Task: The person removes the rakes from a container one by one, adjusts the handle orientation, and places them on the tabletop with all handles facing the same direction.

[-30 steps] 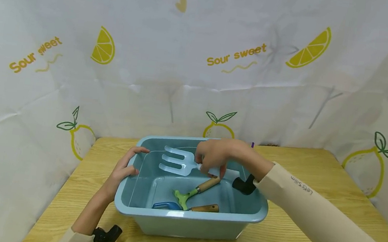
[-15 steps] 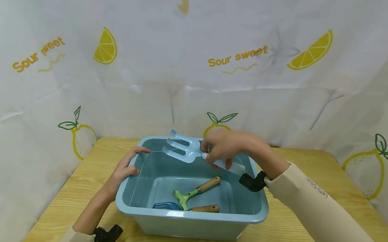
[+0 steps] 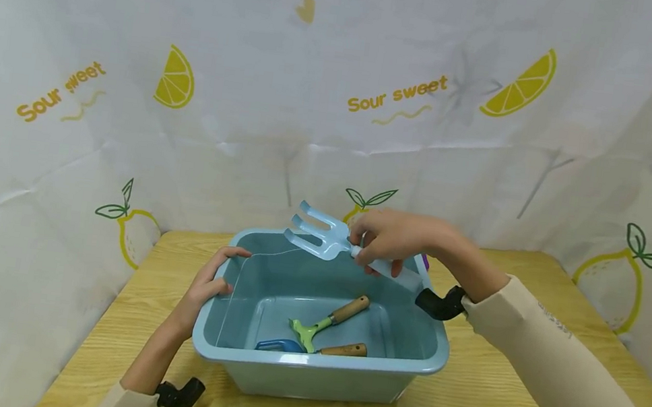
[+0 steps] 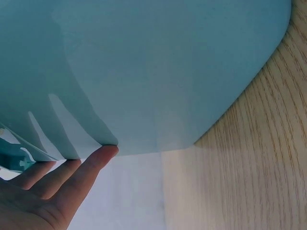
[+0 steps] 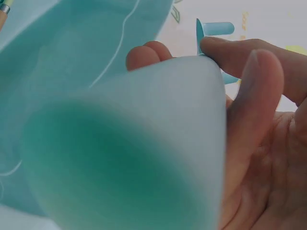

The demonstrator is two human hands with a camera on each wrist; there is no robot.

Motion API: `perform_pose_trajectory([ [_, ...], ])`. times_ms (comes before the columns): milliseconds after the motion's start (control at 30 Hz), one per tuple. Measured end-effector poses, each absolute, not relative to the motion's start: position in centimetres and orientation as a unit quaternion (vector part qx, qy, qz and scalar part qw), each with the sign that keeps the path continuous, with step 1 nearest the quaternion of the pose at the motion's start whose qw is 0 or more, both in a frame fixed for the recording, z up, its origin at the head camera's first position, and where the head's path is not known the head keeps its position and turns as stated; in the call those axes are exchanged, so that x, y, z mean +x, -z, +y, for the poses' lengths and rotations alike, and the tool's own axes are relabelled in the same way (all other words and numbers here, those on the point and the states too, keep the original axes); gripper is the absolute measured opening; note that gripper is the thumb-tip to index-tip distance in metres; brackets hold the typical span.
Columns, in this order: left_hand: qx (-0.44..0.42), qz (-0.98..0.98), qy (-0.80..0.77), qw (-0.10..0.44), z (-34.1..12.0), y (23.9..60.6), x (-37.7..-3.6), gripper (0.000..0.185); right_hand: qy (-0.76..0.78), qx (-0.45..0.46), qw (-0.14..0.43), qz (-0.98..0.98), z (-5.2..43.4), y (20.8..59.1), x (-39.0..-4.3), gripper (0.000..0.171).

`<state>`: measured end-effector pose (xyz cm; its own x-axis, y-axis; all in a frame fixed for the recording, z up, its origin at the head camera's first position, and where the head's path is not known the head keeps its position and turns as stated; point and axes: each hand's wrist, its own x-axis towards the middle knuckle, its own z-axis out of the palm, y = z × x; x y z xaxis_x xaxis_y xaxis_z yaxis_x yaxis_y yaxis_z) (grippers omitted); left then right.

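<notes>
A light blue plastic tub (image 3: pixel 318 363) stands on the table. Over its left rim lies my left hand (image 3: pixel 207 291), gripping it with thumb and forefinger on the inner side; the left wrist view has other fingertips (image 4: pixel 108 151) against the outer wall. Above the tub's back right part, my right hand (image 3: pixel 397 239) holds a garden hand fork (image 3: pixel 322 233) by its pale handle (image 5: pixel 192 96), tines pointing left and slightly up. On the tub floor lie a green-headed tool (image 3: pixel 310 330) with a wooden handle and a blue-headed tool (image 3: pixel 281 345), beside another wooden handle (image 3: pixel 345 349).
The wooden table (image 3: pixel 502 361) extends on both sides of the tub. Behind it hangs a white sheet (image 3: pixel 279 89) printed with lemons. Part of a purple thing (image 3: pixel 425 262) shows at the tub's back right, mostly hidden.
My right hand has risen with the hand fork from inside the tub to above its back rim, and shifted right. The left hand keeps its place on the rim.
</notes>
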<state>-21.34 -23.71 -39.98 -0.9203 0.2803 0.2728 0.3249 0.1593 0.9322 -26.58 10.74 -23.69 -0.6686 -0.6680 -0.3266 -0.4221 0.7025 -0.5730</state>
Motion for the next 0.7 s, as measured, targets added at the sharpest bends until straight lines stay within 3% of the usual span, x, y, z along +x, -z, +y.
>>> perform_pose_trajectory([
  [700,-0.197,-0.763,0.616,0.017,-23.9,40.0,-21.5,0.063,0.341,-0.267,0.208,0.877,16.5,23.3,-26.6,0.018],
])
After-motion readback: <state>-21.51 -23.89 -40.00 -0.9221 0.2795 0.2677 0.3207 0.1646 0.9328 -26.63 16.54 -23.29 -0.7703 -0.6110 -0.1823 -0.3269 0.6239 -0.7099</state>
